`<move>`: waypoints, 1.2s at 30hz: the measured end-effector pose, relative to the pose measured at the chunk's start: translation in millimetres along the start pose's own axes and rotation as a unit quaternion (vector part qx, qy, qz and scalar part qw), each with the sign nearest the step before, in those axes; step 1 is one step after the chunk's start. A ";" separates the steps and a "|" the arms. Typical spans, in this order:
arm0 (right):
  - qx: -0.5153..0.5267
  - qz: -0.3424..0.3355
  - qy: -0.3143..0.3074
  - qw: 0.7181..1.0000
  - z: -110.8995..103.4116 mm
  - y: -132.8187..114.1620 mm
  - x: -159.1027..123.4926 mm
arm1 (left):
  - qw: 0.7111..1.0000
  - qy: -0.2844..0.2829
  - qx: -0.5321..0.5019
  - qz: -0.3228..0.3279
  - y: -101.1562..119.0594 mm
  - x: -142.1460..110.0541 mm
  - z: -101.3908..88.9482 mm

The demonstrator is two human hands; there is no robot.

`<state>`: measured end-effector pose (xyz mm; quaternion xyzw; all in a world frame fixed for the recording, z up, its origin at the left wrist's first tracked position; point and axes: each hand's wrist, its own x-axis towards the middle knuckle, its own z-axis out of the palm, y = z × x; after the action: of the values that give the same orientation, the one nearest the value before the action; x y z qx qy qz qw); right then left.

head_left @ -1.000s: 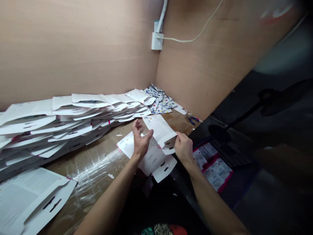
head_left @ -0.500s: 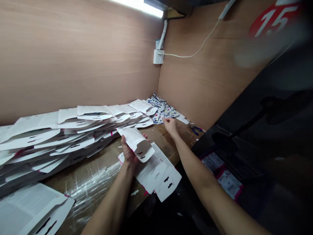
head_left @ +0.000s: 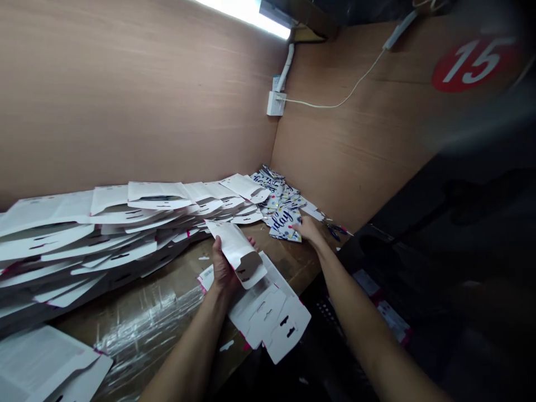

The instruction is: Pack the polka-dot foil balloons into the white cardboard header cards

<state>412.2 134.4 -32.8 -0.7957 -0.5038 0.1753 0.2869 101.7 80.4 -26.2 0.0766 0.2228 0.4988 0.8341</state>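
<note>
Two walls of pale, wood-grained plywood [head_left: 125, 100] met in a corner behind a brown cardboard-topped bench [head_left: 288, 259], its surface crossed by shiny strips of clear packing tape [head_left: 146, 329]. A white plastic electrical socket [head_left: 276, 104] sat low on the corner, fed by a white conduit [head_left: 286, 68], with a thin white cable [head_left: 335, 105] looping rightward across the wall. A fluorescent light tube [head_left: 247, 11] glowed overhead. A red circular sticker [head_left: 473, 64] bore a white "15". Blue-handled scissors [head_left: 337, 230] lay at the bench's far edge. Pink-edged printed cards [head_left: 393, 321] lay in shadow below, to the right.
</note>
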 end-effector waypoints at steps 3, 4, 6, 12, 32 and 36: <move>0.017 -0.040 0.032 0.999 -13.5 36.7 -34.7 | 1.000 0.000 0.008 -0.013 -6.2 1.1 3.3; 0.024 -0.051 0.044 0.997 -15.6 42.1 -41.4 | 1.000 -0.001 0.013 -0.012 -8.6 1.1 3.9; 0.041 -0.066 0.077 0.994 -18.5 44.3 -47.5 | 1.000 -0.007 0.027 -0.015 -12.3 0.1 4.1; 0.146 -0.109 0.164 0.969 -29.7 17.1 -83.6 | 1.000 -0.013 0.023 -0.012 -10.8 -12.4 2.9; -0.096 -0.499 0.018 0.861 -5.0 -59.4 -244.7 | 0.998 -0.029 -0.020 0.056 -8.3 -25.3 10.1; -0.143 -0.459 0.040 0.876 3.3 -63.4 -247.6 | 0.999 -0.028 0.014 0.032 -31.7 -31.3 5.4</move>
<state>259.3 -67.3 2.3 -0.5137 -0.8202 -0.0824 0.2380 116.9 38.2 -23.3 0.1088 0.2039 0.5198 0.8224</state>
